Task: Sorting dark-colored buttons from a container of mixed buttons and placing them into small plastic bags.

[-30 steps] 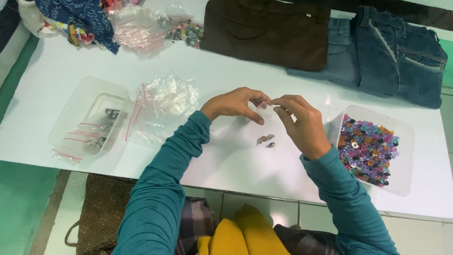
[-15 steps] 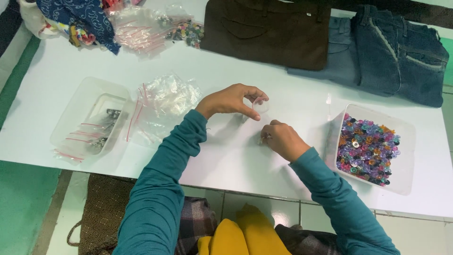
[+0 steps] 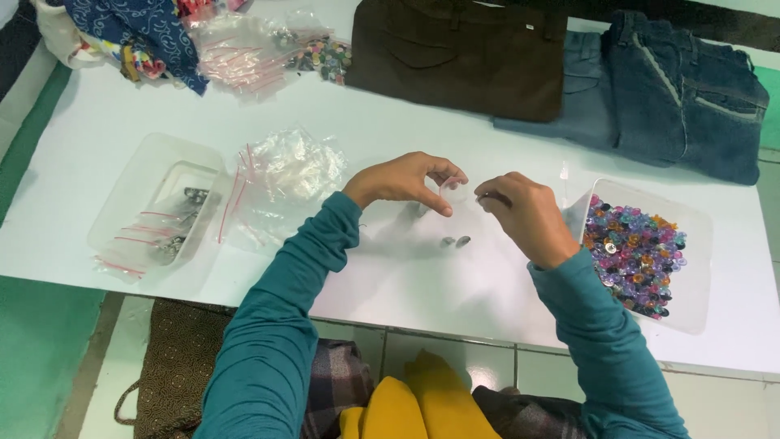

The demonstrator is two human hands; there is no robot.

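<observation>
Left hand (image 3: 402, 180) is pinching a small clear bag (image 3: 453, 192); right hand (image 3: 524, 213), fingers curled, is closing in just right of it.

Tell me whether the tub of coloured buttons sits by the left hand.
No: the button tub sits beside the right hand, with the left hand farther off.

Both hands (image 3: 467, 199) pinch small clear bag (image 3: 452, 191); two buttons (image 3: 455, 241) below.

a garment workshop: folded jeans (image 3: 691, 97), button tub (image 3: 642, 252), zip bags (image 3: 284, 175) on white table (image 3: 406, 284).
</observation>
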